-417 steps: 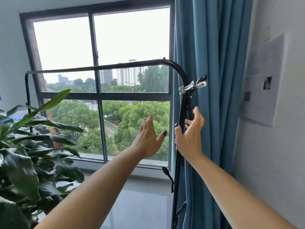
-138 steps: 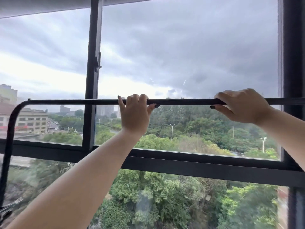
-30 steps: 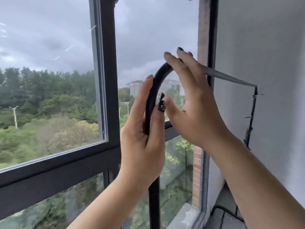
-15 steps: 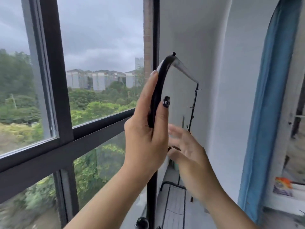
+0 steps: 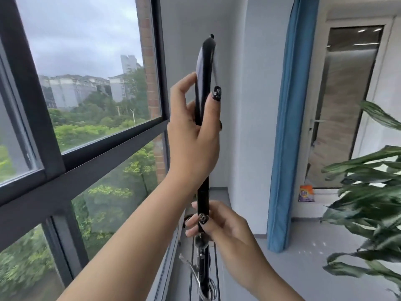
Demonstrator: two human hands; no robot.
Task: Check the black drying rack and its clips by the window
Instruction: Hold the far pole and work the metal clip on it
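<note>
The black drying rack shows end-on as one upright black tube with a curved top corner, just right of the window. My left hand is wrapped around the tube below that curve, thumb on its right side. Lower down, my right hand grips the same tube with thumb and fingers. Under the right hand a black knob and a metal clip sit on the tube. The rack's far side is hidden behind the near tube.
A dark-framed window fills the left. A white wall stands straight ahead, with a blue curtain to its right. Large plant leaves reach in from the right edge. A door and a small orange and purple bag lie beyond.
The view has swung right, lining the rack up end-on. My right hand has dropped from beside the left hand and closed on the tube lower down. The left hand keeps its hold.
</note>
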